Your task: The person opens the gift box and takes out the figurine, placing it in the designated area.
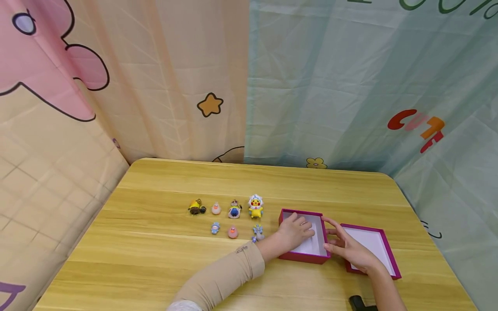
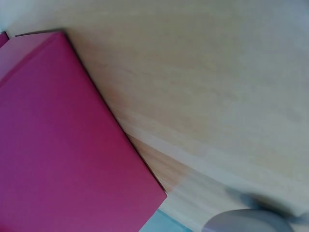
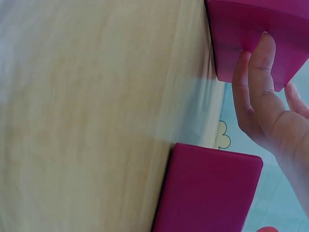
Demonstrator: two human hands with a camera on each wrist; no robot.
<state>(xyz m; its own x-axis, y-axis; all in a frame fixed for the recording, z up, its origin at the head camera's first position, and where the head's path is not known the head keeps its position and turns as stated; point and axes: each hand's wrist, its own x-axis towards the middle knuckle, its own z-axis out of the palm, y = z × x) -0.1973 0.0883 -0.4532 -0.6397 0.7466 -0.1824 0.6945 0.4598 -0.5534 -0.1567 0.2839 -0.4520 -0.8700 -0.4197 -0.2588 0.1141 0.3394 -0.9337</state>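
Observation:
A magenta box (image 1: 303, 257) with a white inside stands without its lid on the wooden table. My left hand (image 1: 293, 233) reaches over its left wall into it, fingers loosely extended; what lies beneath the palm is hidden. Against the box's right side rest the fingers of my right hand (image 1: 350, 250), and the right wrist view shows their tips touching the magenta wall (image 3: 229, 34). The left wrist view has only the box's outer wall (image 2: 72, 135), not the hand. Right of the box lies the lid (image 1: 392, 255), white inside up, partly behind my right hand.
Small toy figures stand in two rows left of the box, among them a yellow one with a white hood (image 1: 255, 206), a pink duck (image 1: 232, 232) and a grey-blue figure (image 1: 257, 232) near my left forearm. A black object (image 1: 359, 303) shows beside my right wrist.

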